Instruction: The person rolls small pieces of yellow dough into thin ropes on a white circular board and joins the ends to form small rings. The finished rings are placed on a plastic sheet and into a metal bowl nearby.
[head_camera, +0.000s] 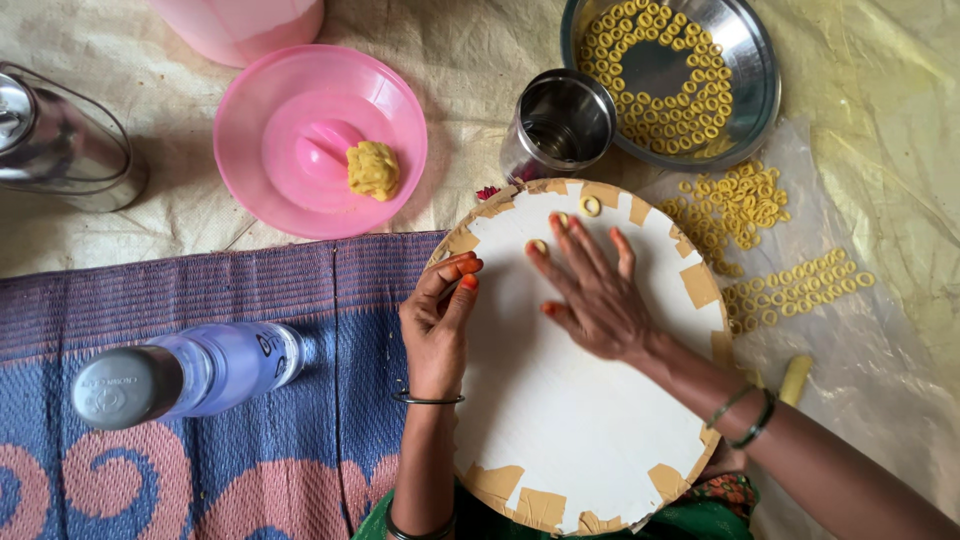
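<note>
**Hands on round white board, dough rings in progress**

Round white board (570, 400), rim patched with tan tape, lies across the person's lap above a blue and purple woven mat (300, 290). Right hand (590, 290) rests palm down on the board, fingers spread flat; grip released, nothing held. One small dough ring (590, 206) lies on the board just beyond the fingertips, near the far rim; a second small piece (540, 246) sits beside the index fingertip. Left hand (440, 315) is at the board's left edge, fingers bent together, fingertips pinched; whether a bit of dough sits between them cannot be told.

Surroundings: steel bowl (755, 90) at upper right holds many yellow rings. More rings (760, 240) lie in rows on a clear plastic sheet (860, 380) right of the board. Steel cup (560, 125) stands between bowl and board, touching the board's far rim. Pink lid (290, 150), upper left, carries a lump of yellow dough (373, 170). Clear bottle with grey cap (190, 375) stands on the mat, well apart from the left hand. Steel vessel (60, 140) at far left.
</note>
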